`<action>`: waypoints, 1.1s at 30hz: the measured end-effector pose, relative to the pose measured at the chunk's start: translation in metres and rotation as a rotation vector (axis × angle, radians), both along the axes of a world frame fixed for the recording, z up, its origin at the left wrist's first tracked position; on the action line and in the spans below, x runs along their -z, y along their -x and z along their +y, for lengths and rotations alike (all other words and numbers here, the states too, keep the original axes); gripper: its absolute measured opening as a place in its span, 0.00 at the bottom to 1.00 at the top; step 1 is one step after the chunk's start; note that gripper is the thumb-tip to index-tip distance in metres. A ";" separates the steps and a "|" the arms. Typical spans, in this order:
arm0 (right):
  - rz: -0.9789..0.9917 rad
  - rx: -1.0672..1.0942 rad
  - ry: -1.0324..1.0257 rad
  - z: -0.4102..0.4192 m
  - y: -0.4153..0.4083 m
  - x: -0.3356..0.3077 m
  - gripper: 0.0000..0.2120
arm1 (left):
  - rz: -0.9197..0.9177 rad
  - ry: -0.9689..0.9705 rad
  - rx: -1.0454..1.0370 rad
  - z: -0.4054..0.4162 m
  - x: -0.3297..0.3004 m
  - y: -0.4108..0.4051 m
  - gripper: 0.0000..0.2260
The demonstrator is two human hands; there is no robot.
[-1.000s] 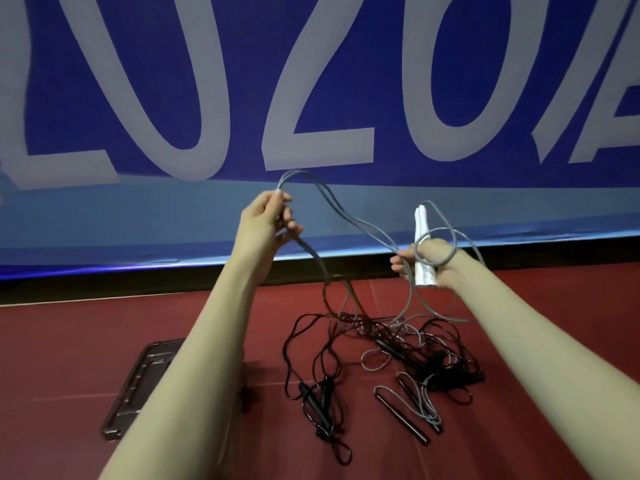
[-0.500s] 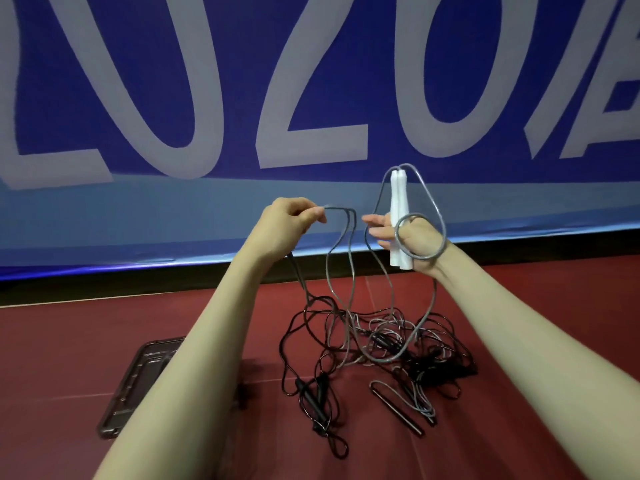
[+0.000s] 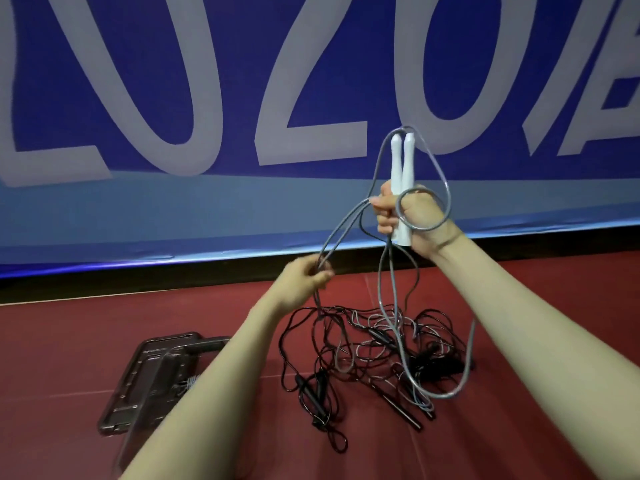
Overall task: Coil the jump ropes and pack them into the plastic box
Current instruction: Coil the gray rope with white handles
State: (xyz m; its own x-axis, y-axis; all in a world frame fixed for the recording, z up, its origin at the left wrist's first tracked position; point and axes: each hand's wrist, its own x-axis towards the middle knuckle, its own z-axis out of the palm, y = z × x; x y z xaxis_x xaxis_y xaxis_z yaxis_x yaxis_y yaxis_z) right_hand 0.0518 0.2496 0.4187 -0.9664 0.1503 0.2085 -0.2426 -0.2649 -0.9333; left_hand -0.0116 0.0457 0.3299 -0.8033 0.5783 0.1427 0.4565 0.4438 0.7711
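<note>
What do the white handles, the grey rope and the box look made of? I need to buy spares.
White handles: likely moulded plastic, smooth and matt, with tapered tips.
Grey rope: probably PVC or a coated cord; it looks glossy and slightly see-through and holds springy loops.
Box: clear, smoke-tinted hard plastic; the red floor shows through it and its ribs catch light.
</note>
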 end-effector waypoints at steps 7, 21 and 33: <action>-0.016 0.068 0.234 0.012 0.003 0.005 0.21 | -0.166 0.167 -0.192 -0.033 0.098 0.004 0.07; -0.780 0.115 -0.205 0.039 0.014 0.083 0.10 | -0.494 -0.524 -0.326 -0.043 -0.011 0.023 0.06; -0.976 -0.025 -0.475 0.052 0.005 0.125 0.09 | -0.752 -0.568 -0.044 -0.037 -0.052 0.010 0.05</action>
